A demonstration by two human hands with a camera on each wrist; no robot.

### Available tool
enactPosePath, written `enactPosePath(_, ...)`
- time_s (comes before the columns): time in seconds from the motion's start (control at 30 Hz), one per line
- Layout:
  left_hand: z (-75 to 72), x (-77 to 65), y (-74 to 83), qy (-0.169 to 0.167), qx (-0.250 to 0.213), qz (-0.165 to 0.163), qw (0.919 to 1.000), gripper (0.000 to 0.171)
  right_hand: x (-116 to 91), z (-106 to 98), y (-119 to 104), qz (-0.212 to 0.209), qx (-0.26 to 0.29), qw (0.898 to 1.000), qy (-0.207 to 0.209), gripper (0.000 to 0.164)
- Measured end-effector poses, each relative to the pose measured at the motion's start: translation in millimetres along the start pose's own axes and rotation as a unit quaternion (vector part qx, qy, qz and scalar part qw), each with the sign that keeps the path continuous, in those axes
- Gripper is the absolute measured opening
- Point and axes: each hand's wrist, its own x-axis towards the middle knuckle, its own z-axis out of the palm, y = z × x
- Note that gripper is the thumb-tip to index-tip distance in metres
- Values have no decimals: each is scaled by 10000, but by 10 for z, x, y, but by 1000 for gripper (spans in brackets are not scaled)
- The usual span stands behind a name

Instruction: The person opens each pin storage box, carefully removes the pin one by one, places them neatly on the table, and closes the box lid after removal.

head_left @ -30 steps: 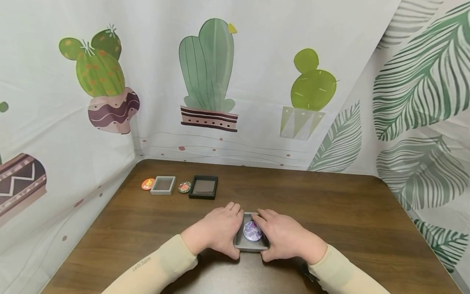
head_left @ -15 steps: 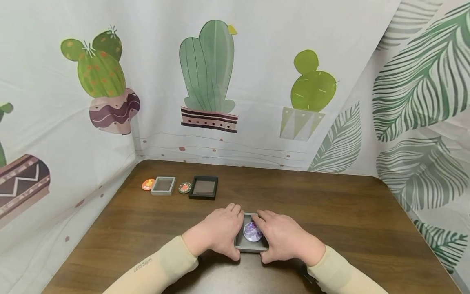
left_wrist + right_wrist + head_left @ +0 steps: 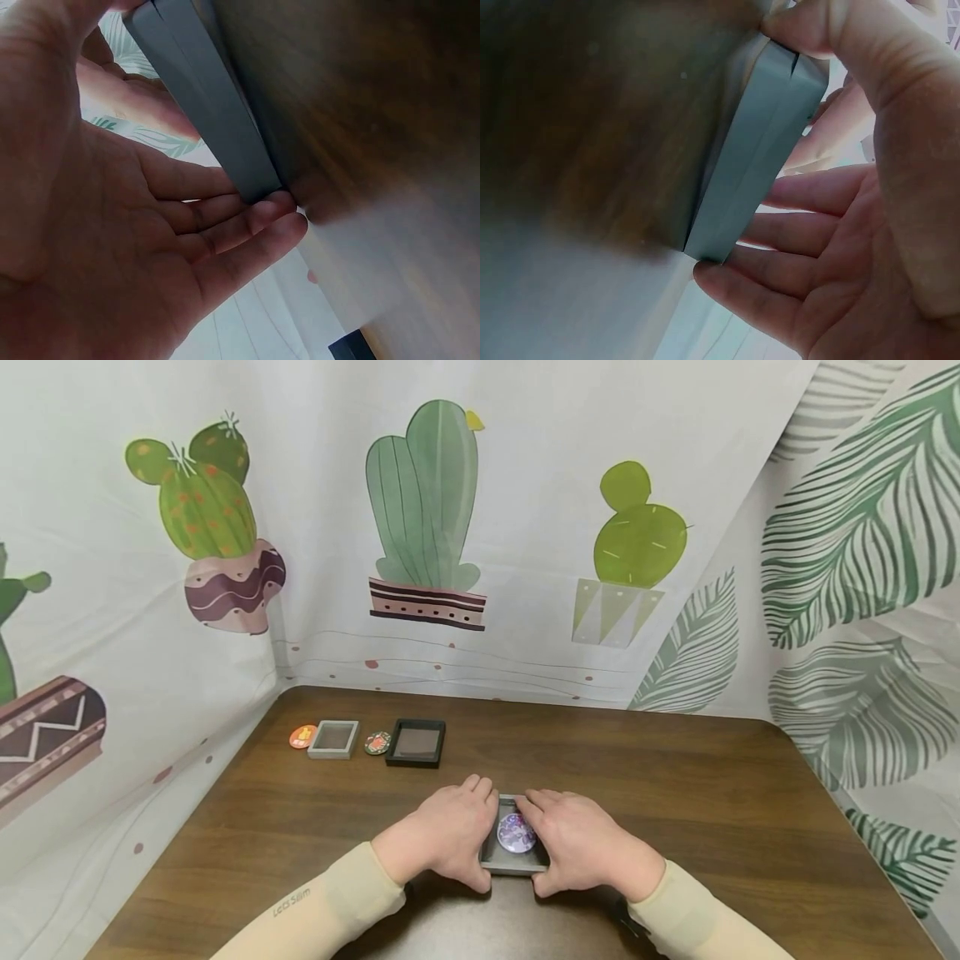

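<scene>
A small grey square display frame [image 3: 513, 869] sits at the table's front middle, with a round purple patterned badge [image 3: 517, 832] inside its border. My left hand [image 3: 453, 827] grips the left side, thumb at the near corner and fingers toward the far one. On the opposite side my right hand [image 3: 581, 843] holds it the same way, its index finger reaching over the border beside the badge. Both wrist views show the frame's side wall [image 3: 214, 105] between thumb and fingertips, low against the wood, with a thin seam running along its edge [image 3: 754, 150].
Toward the back left of the brown table [image 3: 660, 768] lie an orange round badge [image 3: 302, 737], a light grey frame [image 3: 333, 756], a green-rimmed round badge [image 3: 377, 743] and a black frame [image 3: 412, 762]. Cactus-printed cloth [image 3: 525, 527] hangs behind the table.
</scene>
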Motion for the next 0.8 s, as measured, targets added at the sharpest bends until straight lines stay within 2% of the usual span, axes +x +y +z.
enactPosePath(0.43,-35,-2,5,-93,-57,-46,9999,109,2,3,23,-59,86,9999,8,114)
enactPosePath(0.8,-43,-1,-3,-164,-105,-71,9998,109,1,25,46,-149,116,9996,190,114)
